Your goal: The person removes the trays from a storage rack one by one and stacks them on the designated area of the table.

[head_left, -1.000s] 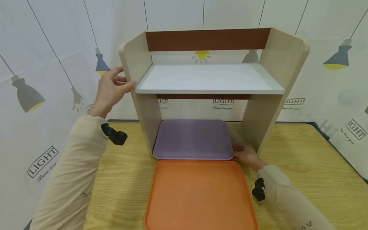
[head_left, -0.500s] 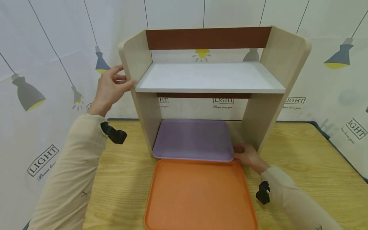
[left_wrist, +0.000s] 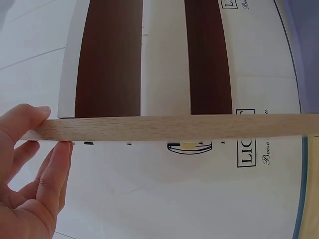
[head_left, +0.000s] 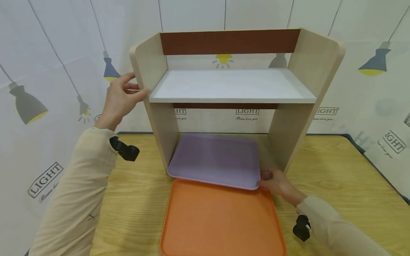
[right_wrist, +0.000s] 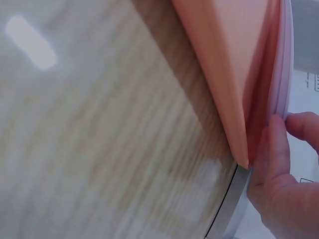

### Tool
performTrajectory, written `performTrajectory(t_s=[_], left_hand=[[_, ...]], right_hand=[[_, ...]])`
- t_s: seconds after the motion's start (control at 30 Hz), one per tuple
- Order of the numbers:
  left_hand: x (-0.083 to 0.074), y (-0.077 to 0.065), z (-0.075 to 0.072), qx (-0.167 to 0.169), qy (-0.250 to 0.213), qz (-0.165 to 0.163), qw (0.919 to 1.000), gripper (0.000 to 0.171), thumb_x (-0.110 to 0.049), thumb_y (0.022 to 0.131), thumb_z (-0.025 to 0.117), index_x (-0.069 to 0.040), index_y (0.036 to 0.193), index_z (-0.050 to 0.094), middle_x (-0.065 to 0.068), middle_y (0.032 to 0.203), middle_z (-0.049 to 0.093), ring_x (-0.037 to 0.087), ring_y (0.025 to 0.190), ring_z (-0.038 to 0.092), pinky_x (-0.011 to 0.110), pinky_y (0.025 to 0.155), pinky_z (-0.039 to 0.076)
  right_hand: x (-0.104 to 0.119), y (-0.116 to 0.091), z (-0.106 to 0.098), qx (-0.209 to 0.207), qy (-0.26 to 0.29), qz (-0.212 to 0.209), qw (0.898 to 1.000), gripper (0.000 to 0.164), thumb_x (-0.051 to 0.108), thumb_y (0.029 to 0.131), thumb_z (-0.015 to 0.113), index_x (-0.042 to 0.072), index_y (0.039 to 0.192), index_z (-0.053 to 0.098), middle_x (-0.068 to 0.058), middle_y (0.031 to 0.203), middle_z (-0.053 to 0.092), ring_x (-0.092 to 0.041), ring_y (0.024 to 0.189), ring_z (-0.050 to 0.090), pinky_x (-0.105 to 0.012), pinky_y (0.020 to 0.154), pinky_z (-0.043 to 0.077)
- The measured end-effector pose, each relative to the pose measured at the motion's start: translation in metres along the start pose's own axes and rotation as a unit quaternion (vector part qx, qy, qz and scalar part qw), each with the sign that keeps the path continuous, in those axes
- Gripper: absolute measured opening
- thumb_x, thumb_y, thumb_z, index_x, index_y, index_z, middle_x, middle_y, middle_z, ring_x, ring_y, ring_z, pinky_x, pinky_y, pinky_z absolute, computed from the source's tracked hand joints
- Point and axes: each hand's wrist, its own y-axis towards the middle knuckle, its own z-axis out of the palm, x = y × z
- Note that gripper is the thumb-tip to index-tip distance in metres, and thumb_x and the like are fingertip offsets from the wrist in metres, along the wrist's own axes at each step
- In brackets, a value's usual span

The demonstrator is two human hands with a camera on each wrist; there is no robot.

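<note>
My left hand (head_left: 119, 99) grips the front edge of the left side panel (head_left: 150, 67) of a two-tier wooden shelf; the left wrist view shows thumb and fingers on either side of that panel (left_wrist: 164, 128). On the lower tier lies a purple tray (head_left: 217, 160), turned askew. My right hand (head_left: 278, 183) pinches its front right corner, thumb and fingers at the rim (right_wrist: 282, 64) in the right wrist view. That corner overlaps the back edge of an orange tray (head_left: 221, 220), which lies on the table before the shelf.
The shelf's white upper board (head_left: 230, 85) spans above the purple tray, and its right side panel (head_left: 291, 135) rises just behind my right hand. A wood-grain table (head_left: 336, 177) carries everything. Behind hangs a white cloth (head_left: 368, 21) printed with lamps.
My right hand has drawn the purple tray's right front corner toward me, over the orange tray's back edge, so the tray has turned askew. The left hand stays on the side panel.
</note>
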Motion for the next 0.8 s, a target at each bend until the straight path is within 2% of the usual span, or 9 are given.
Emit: performTrajectory(t_s=[0.17,0.33,0.5,0.8], left_hand=[[0.001,0.000,0.000,0.000,0.002,0.003,1.0000,0.057,-0.030,0.082,0.060,-0.016,0.134,0.040,0.018,0.116,0.053,0.029,0.102,0.054,0.044,0.084,0.044],[0.000,0.000,0.000,0.003,0.005,0.003,1.0000,0.058,-0.030,0.082,0.061,-0.016,0.134,0.039,0.018,0.116,0.053,0.029,0.102,0.054,0.044,0.084,0.044],[0.000,0.000,0.000,0.003,0.007,0.003,1.0000,0.058,-0.030,0.082,0.061,-0.016,0.134,0.039,0.018,0.116,0.053,0.030,0.102,0.054,0.045,0.084,0.043],[0.000,0.000,0.000,-0.002,0.012,0.007,0.9999,0.058,-0.030,0.082,0.061,-0.015,0.134,0.040,0.019,0.115,0.054,0.030,0.101,0.054,0.044,0.084,0.044]], right_hand=[[0.000,-0.010,0.004,0.019,0.018,-0.010,1.000,0.058,0.001,0.076,0.065,-0.015,0.124,0.037,-0.020,0.088,0.060,-0.020,0.069,0.059,-0.031,0.060,0.051],[0.002,-0.022,0.009,0.008,-0.006,0.014,1.000,0.061,0.006,0.075,0.068,-0.014,0.124,0.037,-0.013,0.080,0.059,-0.017,0.063,0.056,-0.029,0.055,0.049],[0.001,-0.032,0.014,0.004,-0.003,0.012,1.000,0.064,0.004,0.074,0.068,-0.016,0.124,0.033,-0.010,0.076,0.058,-0.015,0.059,0.053,-0.026,0.050,0.045],[0.007,-0.051,0.026,-0.022,0.013,0.014,1.000,0.064,-0.001,0.071,0.068,-0.021,0.121,0.034,-0.011,0.075,0.056,-0.016,0.065,0.053,-0.025,0.055,0.048]])
